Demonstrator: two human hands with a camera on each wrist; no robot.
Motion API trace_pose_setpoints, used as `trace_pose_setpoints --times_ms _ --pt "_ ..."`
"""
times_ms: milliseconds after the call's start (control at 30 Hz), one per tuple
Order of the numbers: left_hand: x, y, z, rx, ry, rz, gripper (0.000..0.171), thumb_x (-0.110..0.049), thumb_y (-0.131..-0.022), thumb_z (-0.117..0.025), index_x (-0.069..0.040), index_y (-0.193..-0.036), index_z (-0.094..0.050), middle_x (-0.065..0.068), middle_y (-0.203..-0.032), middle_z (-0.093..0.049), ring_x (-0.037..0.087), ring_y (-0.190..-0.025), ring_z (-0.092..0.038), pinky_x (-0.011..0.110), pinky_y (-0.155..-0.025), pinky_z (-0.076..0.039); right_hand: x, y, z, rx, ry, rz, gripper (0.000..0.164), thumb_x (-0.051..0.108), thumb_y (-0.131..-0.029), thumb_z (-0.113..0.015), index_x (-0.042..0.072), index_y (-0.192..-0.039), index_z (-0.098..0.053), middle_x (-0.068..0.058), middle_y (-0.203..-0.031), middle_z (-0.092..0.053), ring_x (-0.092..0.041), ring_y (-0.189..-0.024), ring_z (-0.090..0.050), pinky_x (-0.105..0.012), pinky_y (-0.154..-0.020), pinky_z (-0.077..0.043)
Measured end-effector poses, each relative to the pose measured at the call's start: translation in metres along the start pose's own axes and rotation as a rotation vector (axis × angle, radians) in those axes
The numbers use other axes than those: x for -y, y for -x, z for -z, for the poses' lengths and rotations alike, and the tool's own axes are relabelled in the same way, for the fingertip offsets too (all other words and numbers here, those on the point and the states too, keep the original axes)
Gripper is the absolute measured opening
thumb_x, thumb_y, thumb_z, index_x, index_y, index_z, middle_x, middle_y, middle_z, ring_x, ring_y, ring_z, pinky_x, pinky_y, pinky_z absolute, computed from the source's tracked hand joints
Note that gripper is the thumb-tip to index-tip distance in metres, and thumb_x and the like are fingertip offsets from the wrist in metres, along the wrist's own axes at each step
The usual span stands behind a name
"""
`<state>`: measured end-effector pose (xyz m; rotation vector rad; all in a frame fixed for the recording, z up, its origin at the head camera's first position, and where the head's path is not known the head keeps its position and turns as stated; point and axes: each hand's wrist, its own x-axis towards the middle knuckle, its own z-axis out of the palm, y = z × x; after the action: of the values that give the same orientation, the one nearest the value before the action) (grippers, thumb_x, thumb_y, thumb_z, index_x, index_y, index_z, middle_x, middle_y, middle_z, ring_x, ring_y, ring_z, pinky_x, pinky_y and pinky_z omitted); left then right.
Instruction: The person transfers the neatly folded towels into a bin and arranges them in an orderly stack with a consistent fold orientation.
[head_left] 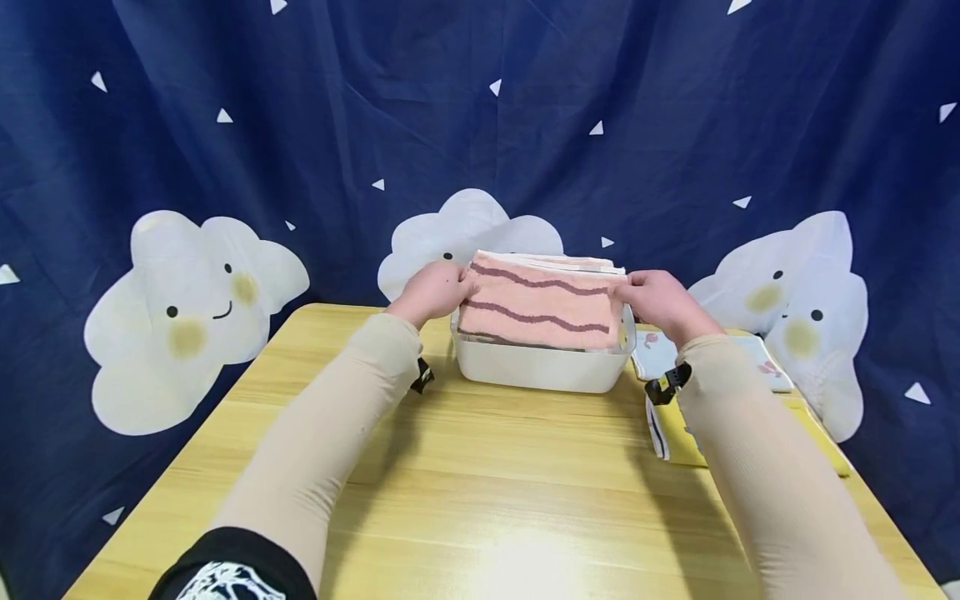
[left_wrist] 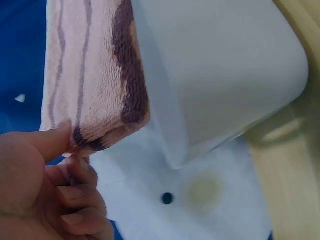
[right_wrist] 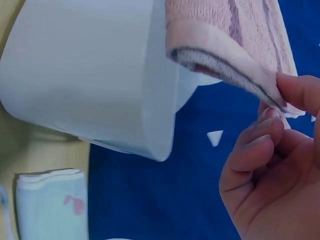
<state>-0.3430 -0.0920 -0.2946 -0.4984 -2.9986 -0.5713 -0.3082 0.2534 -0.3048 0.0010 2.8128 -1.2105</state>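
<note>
A folded pink towel (head_left: 536,300) with wavy purple-brown stripes stands tilted at the opening of a white plastic basket (head_left: 540,367). My left hand (head_left: 437,292) pinches its left edge between thumb and fingers. At the opposite edge my right hand (head_left: 660,300) pinches a corner the same way. In the left wrist view, the towel's folded corner (left_wrist: 95,140) lies between thumb and index finger. The right wrist view shows the towel's layered fold (right_wrist: 225,70) beside the basket wall (right_wrist: 100,65). Behind the towel, more pink and white cloth (head_left: 577,262) shows; the basket's inside is mostly hidden.
Right of the basket lies a folded light-blue towel (head_left: 652,354) with pink motifs. Nearer me is a folded yellow towel (head_left: 682,437), partly covered by my right forearm. The wooden table (head_left: 480,467) ends at a dark blue curtain (head_left: 337,150) with clouds.
</note>
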Motion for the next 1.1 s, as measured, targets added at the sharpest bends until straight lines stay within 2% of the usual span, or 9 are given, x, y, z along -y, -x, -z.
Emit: trace_pose_setpoints --times_ms 100,200,300,367,533,633,767,867,1100 --pt "0.002 -0.009 -0.011 -0.006 0.017 0.044 0.034 -0.038 -0.093 -0.051 -0.013 -0.069 -0.051 0.002 -0.067 -0.049 0.02 -0.064 -0.05 0.032 -0.057 -0.04 -0.007 -0.01 -0.005 0.013 -0.017 -0.042 0.041 0.043 -0.091 -0.053 0.012 -0.118 -0.058 -0.009 -0.129 -0.047 -0.031 -0.107 -0.046 -0.048 -0.083 -0.043" --pt "0.002 -0.013 -0.023 0.019 0.036 0.084 0.034 -0.038 -0.094 -0.05 -0.013 -0.071 -0.052 0.002 -0.068 -0.05 0.02 -0.065 -0.051 0.033 -0.057 -0.041 -0.015 -0.018 -0.012 0.02 -0.006 -0.08 0.039 0.041 -0.092 -0.052 0.011 -0.116 -0.059 -0.012 -0.123 -0.048 -0.032 -0.1 -0.047 -0.046 -0.074 -0.044" --pt "0.002 -0.015 -0.034 0.046 0.028 0.112 0.032 -0.038 -0.094 -0.049 -0.013 -0.075 -0.054 0.003 -0.072 -0.053 0.02 -0.066 -0.052 0.034 -0.058 -0.042 -0.021 -0.022 -0.018 0.016 0.022 -0.092 0.035 0.038 -0.092 -0.051 0.009 -0.11 -0.06 -0.013 -0.121 -0.048 -0.033 -0.101 -0.045 -0.049 -0.073 -0.045" --pt "0.002 -0.016 -0.04 0.05 0.018 0.13 0.032 -0.038 -0.094 -0.049 -0.013 -0.077 -0.056 0.003 -0.074 -0.055 0.021 -0.068 -0.053 0.035 -0.059 -0.042 -0.023 -0.023 -0.021 0.002 0.047 -0.073 0.032 0.035 -0.092 -0.051 0.007 -0.102 -0.061 -0.013 -0.117 -0.05 -0.031 -0.1 -0.044 -0.047 -0.074 -0.044" --pt "0.004 -0.02 -0.05 0.028 -0.004 0.167 0.031 -0.04 -0.094 -0.049 -0.013 -0.08 -0.058 0.004 -0.077 -0.058 0.021 -0.071 -0.055 0.036 -0.062 -0.043 -0.02 -0.026 -0.026 -0.056 0.103 -0.023 0.026 0.028 -0.089 -0.054 0.003 -0.081 -0.057 -0.011 -0.085 -0.047 -0.028 -0.081 -0.044 -0.036 -0.062 -0.038" --pt "0.004 -0.022 -0.053 0.03 -0.006 0.19 0.031 -0.041 -0.094 -0.049 -0.014 -0.082 -0.059 0.004 -0.078 -0.059 0.022 -0.073 -0.055 0.037 -0.062 -0.043 -0.018 -0.027 -0.029 -0.092 0.177 -0.014 0.024 0.026 -0.089 -0.053 0.005 -0.079 -0.056 -0.011 -0.082 -0.049 -0.028 -0.077 -0.045 -0.035 -0.06 -0.038" --pt "0.005 -0.025 -0.056 0.04 -0.011 0.204 0.031 -0.042 -0.094 -0.049 -0.015 -0.083 -0.059 0.002 -0.082 -0.059 0.02 -0.075 -0.056 0.038 -0.062 -0.045 -0.018 -0.027 -0.031 -0.11 0.261 0.014 0.026 0.025 -0.09 -0.051 0.005 -0.097 -0.066 -0.015 -0.102 -0.061 -0.031 -0.087 -0.052 -0.041 -0.073 -0.044" --pt "0.008 -0.024 -0.058 0.049 0.01 0.191 0.03 -0.042 -0.095 -0.05 -0.015 -0.085 -0.058 -0.001 -0.083 -0.059 0.018 -0.074 -0.056 0.037 -0.064 -0.045 -0.018 -0.026 -0.032 -0.089 0.255 0.011 0.034 0.026 -0.092 -0.05 0.004 -0.113 -0.064 -0.017 -0.118 -0.059 -0.031 -0.099 -0.053 -0.046 -0.085 -0.044" --pt "0.018 -0.022 -0.056 0.053 0.142 0.15 0.031 -0.043 -0.094 -0.051 -0.014 -0.095 -0.061 0.0 -0.091 -0.062 0.018 -0.082 -0.056 0.036 -0.075 -0.045 -0.019 -0.022 -0.03 -0.071 0.176 0.001 0.035 0.028 -0.094 -0.051 0.004 -0.117 -0.061 -0.017 -0.12 -0.057 -0.03 -0.102 -0.051 -0.046 -0.086 -0.043"
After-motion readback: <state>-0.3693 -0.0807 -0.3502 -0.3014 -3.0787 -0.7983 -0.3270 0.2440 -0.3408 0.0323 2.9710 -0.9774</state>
